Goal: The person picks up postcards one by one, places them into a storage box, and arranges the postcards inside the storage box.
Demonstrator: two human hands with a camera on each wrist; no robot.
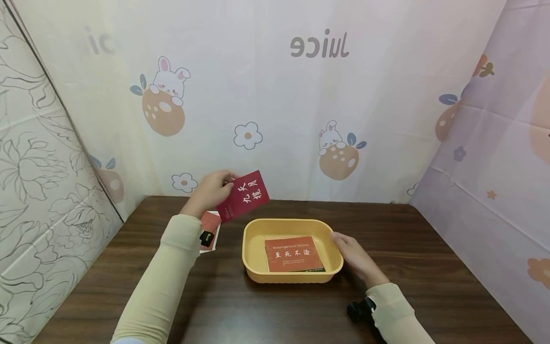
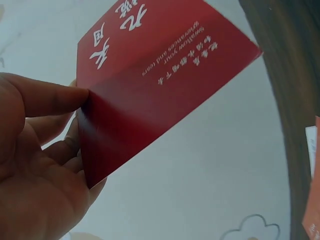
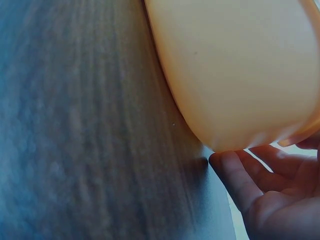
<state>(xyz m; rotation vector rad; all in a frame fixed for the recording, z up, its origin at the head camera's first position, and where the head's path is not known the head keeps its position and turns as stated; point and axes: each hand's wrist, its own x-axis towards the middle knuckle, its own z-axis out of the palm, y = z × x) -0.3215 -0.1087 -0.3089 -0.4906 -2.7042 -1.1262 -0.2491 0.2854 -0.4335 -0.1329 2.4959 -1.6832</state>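
A dark red card (image 1: 243, 196) with white characters is pinched along one edge by my left hand (image 1: 210, 192), raised above the table's back left. In the left wrist view the thumb presses on the red card (image 2: 150, 75), with the fingers of the left hand (image 2: 45, 150) behind it. An orange card (image 1: 294, 253) lies in the yellow tray (image 1: 292, 277), over a darker card edge. My right hand (image 1: 354, 255) touches the tray's right side; in the right wrist view the fingers of the right hand (image 3: 275, 190) lie against the tray wall (image 3: 240, 75).
More cards (image 1: 210, 223), orange with white edges, lie on the dark wooden table (image 1: 240, 310) left of the tray, partly hidden by the left wrist. A patterned curtain (image 1: 275, 95) stands behind the table, with others at both sides.
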